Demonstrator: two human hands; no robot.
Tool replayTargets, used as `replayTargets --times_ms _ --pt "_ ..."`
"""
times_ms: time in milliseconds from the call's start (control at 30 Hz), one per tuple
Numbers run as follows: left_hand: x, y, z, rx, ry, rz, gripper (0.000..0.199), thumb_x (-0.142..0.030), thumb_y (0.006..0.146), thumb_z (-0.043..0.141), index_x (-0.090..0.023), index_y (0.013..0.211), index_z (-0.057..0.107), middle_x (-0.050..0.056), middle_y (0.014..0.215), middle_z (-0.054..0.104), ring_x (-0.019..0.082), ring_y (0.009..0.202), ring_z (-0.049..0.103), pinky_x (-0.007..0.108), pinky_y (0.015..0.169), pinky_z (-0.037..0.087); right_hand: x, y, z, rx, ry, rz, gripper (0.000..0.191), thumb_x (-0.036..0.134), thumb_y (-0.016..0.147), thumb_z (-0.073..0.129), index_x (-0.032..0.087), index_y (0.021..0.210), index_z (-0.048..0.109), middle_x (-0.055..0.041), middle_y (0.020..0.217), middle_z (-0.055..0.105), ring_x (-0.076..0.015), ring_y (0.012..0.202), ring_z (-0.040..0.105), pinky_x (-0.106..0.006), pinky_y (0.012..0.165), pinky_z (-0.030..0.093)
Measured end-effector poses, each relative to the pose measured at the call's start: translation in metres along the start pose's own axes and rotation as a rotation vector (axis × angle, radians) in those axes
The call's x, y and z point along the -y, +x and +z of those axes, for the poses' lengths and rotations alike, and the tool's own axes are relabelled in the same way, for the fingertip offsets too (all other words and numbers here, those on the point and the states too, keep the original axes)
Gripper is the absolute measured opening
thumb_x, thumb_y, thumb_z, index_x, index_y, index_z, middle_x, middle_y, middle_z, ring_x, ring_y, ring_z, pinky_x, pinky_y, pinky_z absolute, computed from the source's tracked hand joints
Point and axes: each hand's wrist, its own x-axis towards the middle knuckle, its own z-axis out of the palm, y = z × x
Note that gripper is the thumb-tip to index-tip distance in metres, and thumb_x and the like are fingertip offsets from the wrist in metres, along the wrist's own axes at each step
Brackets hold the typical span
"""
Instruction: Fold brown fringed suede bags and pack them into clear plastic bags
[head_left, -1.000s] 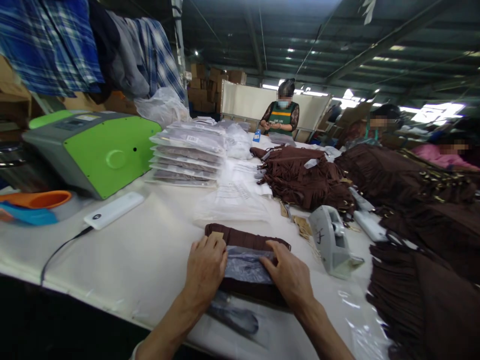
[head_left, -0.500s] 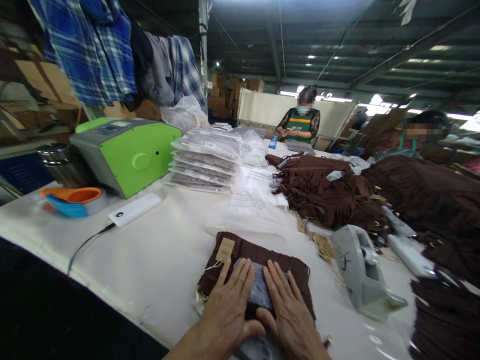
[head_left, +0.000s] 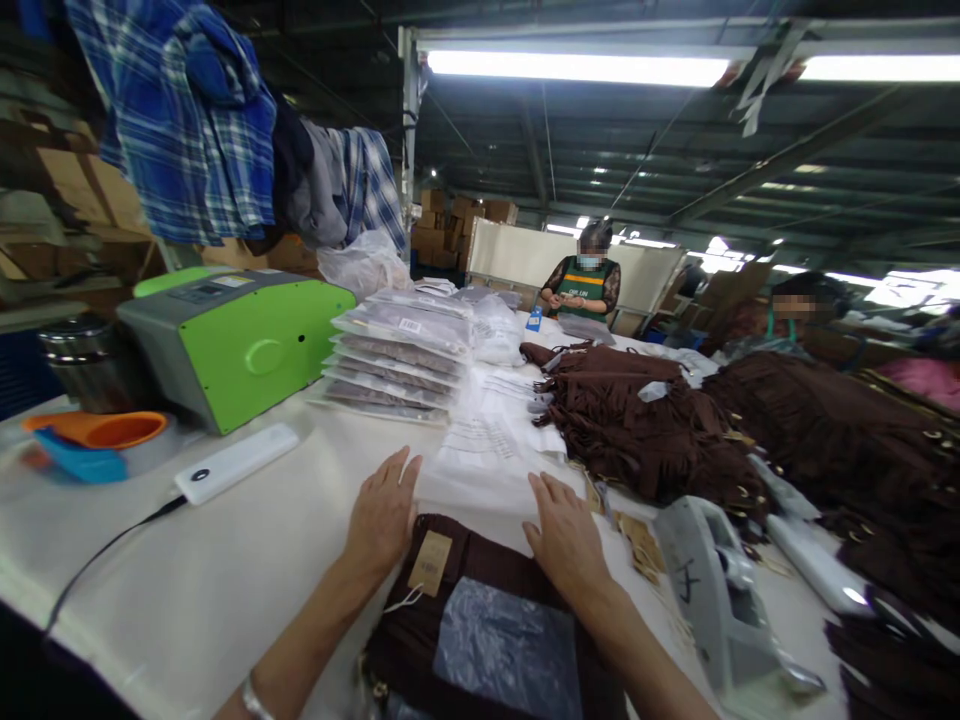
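Note:
A dark brown fringed bag (head_left: 487,550) lies flat in front of me, with a cardboard hang tag (head_left: 430,563) on a white string. A crinkled, greyish clear plastic piece (head_left: 510,650) rests on top of it. Beyond its far edge is a pile of clear plastic bags (head_left: 480,480) with printed text. My left hand (head_left: 384,510) is open at the near left side of that pile, fingers slightly bent. On the other side, my right hand (head_left: 566,530) is open, fingers forward, by the pile's right edge. Neither hand holds anything that I can see.
Packed bags (head_left: 397,350) are stacked behind the pile. A green machine (head_left: 262,345), white power bank (head_left: 236,463) and orange tape dispenser (head_left: 127,430) stand left. Right are a grey tape dispenser (head_left: 712,590) and heaped brown fringed bags (head_left: 630,420). Co-workers (head_left: 589,285) are beyond.
Both hands have lifted off the plastic piece on the brown bag and reached forward, spreading apart to either side of the clear bags. The camera view has tilted up.

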Motion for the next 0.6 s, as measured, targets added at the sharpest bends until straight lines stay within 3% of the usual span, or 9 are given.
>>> replayTargets --times_ms 100,200,300,400,500,600 --pt "0.009 0.010 0.002 0.001 -0.046 -0.042 0.037 -0.012 0.083 0.054 -0.015 0.120 0.055 0.013 0.125 0.059 0.026 0.112 0.056 0.038 0.090 0.050 0.001 0.028 0.011 0.127 -0.075 -0.003 0.036 0.020 0.083 0.058 0.017 0.119 0.059 -0.0117 0.111 0.067 -0.0260 0.102 0.062 -0.036 0.083 0.047" --pt "0.012 0.018 0.000 -0.009 -0.034 -0.096 0.028 -0.015 0.085 0.055 -0.018 0.113 0.057 0.009 0.114 0.061 0.024 0.104 0.058 0.034 0.084 0.051 -0.004 0.040 0.015 0.152 -0.085 -0.010 0.019 0.017 0.090 0.047 0.017 0.095 0.065 -0.0090 0.092 0.070 -0.0223 0.088 0.065 -0.031 0.074 0.045" --pt "0.010 0.024 0.005 -0.011 -0.004 -0.133 0.048 -0.016 0.081 0.061 -0.017 0.127 0.049 0.011 0.121 0.057 0.026 0.105 0.056 0.034 0.082 0.050 -0.010 0.043 0.014 0.159 -0.072 -0.025 0.022 0.016 0.092 0.042 0.017 0.091 0.064 -0.0088 0.093 0.069 -0.0203 0.088 0.064 -0.029 0.073 0.042" --pt "0.007 0.028 0.014 0.070 -0.110 -0.124 0.061 -0.010 0.079 0.059 -0.019 0.137 0.041 0.011 0.124 0.056 0.027 0.107 0.055 0.035 0.082 0.049 -0.020 0.039 0.011 0.171 -0.033 -0.020 0.021 0.014 0.091 0.043 0.017 0.089 0.064 -0.0084 0.093 0.068 -0.0202 0.089 0.063 -0.029 0.074 0.040" --pt "0.012 0.031 0.018 0.142 -0.491 -0.380 0.049 -0.007 0.082 0.051 -0.022 0.128 0.050 0.009 0.112 0.063 0.025 0.102 0.058 0.035 0.082 0.046 -0.037 0.028 0.008 0.161 0.032 0.083 0.020 0.011 0.089 0.044 0.017 0.087 0.062 -0.0104 0.095 0.067 -0.0213 0.090 0.062 -0.030 0.073 0.039" --pt "0.022 0.036 0.019 0.204 -0.797 -0.656 0.025 -0.017 0.086 0.052 -0.019 0.110 0.058 0.006 0.082 0.066 0.021 0.074 0.062 0.030 0.066 0.046 -0.059 0.014 0.007 0.138 0.138 0.267 0.011 0.015 0.085 0.050 0.018 0.083 0.061 -0.0088 0.088 0.067 -0.0194 0.077 0.062 -0.029 0.065 0.038"
